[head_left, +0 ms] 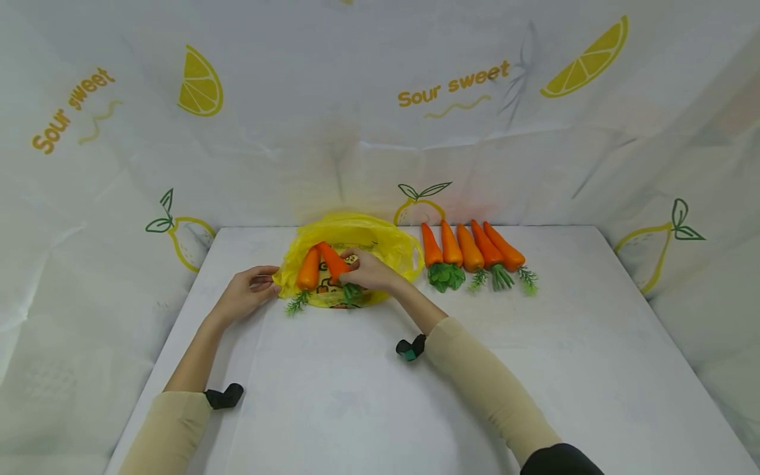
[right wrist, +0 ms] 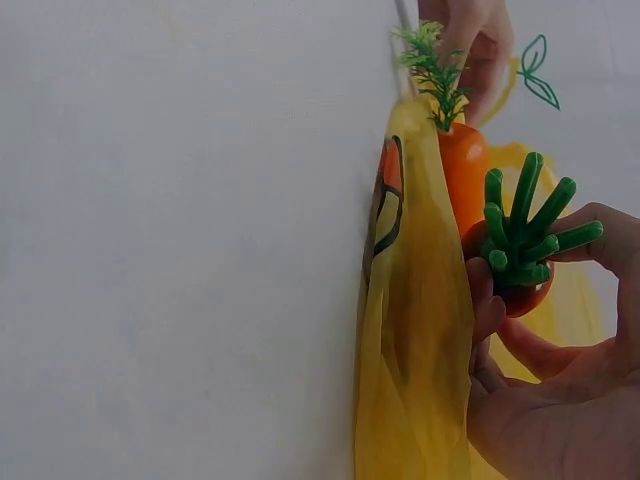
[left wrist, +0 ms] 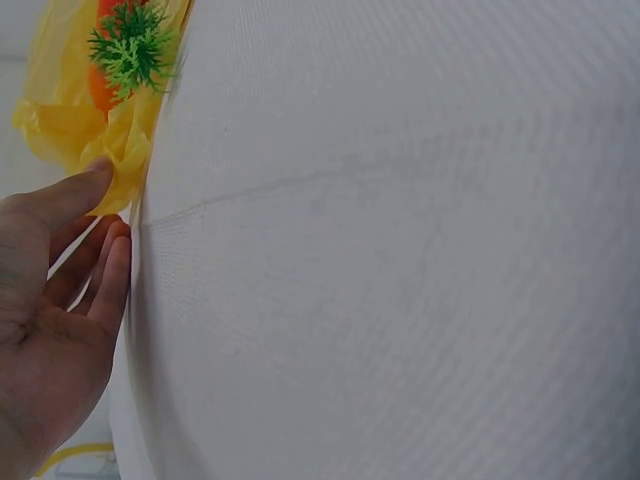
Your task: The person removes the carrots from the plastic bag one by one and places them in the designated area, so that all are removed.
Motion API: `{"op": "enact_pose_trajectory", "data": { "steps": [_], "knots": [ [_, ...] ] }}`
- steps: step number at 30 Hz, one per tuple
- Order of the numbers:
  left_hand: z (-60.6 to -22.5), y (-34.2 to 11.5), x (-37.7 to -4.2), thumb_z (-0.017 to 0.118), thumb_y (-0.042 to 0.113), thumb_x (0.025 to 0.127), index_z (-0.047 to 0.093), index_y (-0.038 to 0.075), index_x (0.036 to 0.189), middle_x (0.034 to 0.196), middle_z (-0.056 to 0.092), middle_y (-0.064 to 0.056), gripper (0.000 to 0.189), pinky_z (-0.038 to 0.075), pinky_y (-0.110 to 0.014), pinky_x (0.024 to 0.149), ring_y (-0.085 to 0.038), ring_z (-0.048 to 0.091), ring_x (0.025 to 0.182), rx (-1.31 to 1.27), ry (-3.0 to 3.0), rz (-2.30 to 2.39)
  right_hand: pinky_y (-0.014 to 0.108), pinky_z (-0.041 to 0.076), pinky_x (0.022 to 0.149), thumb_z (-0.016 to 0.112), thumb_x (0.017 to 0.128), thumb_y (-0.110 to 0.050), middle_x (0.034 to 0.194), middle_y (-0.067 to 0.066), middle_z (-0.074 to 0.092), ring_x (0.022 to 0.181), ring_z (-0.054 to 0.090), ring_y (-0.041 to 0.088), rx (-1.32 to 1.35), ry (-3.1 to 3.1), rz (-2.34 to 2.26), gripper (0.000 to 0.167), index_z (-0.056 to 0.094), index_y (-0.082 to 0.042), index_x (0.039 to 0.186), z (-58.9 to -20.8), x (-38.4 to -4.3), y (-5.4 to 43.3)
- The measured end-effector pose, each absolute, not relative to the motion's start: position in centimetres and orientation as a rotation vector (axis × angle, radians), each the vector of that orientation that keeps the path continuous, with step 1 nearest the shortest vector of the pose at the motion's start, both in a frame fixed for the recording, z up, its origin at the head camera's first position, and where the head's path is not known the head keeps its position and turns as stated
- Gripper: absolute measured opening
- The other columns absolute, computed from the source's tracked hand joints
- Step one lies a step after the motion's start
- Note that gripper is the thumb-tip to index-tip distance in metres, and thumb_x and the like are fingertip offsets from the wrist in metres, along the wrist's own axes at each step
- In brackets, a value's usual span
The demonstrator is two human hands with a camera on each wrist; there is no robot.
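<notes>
A yellow plastic bag (head_left: 388,241) lies spread with its mouth towards the front of the table. My left hand (head_left: 246,292) pinches the bag's left edge; in the left wrist view the thumb lies on the crumpled yellow film (left wrist: 125,160). One orange carrot (head_left: 308,269) with feathery green leaves rests in the bag's left part. Beside it, my right hand (head_left: 371,270) grips a second carrot (head_left: 333,261), inside the bag's mouth. Thick green stalks (right wrist: 525,235) top this carrot, pointing at the camera in the right wrist view.
Right of the bag, several carrots (head_left: 469,249) lie side by side near the table's back edge, green tops towards the front. A white cloth printed with lemons (head_left: 418,204) hangs behind the white table (head_left: 356,382).
</notes>
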State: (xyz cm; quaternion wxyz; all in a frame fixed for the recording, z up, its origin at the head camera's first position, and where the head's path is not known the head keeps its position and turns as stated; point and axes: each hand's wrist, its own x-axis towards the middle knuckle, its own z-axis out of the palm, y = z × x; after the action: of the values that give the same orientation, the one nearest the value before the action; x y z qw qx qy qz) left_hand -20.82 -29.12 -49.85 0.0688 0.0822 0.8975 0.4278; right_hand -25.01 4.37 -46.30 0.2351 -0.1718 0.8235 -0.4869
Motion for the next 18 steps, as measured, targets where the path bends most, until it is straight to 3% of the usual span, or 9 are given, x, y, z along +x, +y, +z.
{"op": "enact_pose_trajectory", "data": {
  "steps": [7, 18],
  "knots": [
    [-50.1, -29.2, -20.8, 0.073, 0.018, 0.105, 0.057, 0.000, 0.153, 0.154, 0.060, -0.028, 0.053, 0.053, -0.050, 0.117, -0.044, 0.064, 0.138, 0.237, 2.695, 1.292, 0.024, 0.053, 0.074, 0.070, 0.100, -0.022, 0.127, 0.021, 0.065, 0.090, 0.060, 0.021, -0.470, 2.250, -1.334, 0.061, 0.050, -0.009, 0.156, -45.8, -25.0, 6.4],
    [-50.0, -29.3, -20.9, 0.073, 0.019, 0.106, 0.058, -0.001, 0.152, 0.151, 0.061, -0.028, 0.053, 0.053, -0.052, 0.117, -0.044, 0.065, 0.137, 0.253, 2.697, 1.292, 0.026, 0.057, 0.082, 0.071, 0.097, -0.023, 0.136, 0.021, 0.063, 0.106, 0.065, 0.027, -0.480, 2.271, -1.316, 0.060, 0.054, -0.013, 0.154, -44.1, -24.4, 9.2]
  ]
}}
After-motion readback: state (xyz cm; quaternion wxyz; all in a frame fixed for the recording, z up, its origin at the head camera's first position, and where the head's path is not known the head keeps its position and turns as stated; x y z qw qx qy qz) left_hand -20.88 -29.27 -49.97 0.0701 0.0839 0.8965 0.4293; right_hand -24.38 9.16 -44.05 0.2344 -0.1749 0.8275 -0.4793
